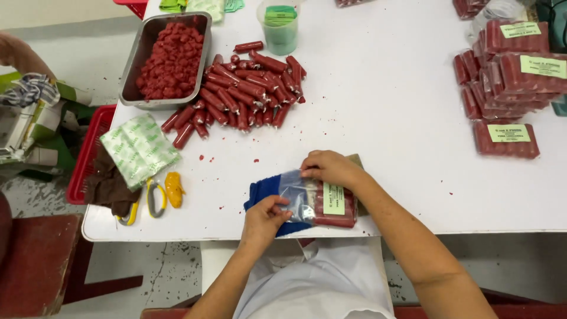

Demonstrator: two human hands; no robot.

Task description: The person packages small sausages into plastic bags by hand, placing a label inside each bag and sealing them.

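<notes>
At table edge, both hands' grip (298, 192) pinched on clear sausage bag (322, 204).

- Bright, even light from overhead floods the white desk (384, 118), which is close to washed out at its far middle.
- Shadows are soft and short, tucked just beneath the metal tray (136, 71) and the hands.
- The clear bag (307, 198) catches small glints of glare.
- Focus is sharp at centre; the edges are slightly softer and bowed.
</notes>
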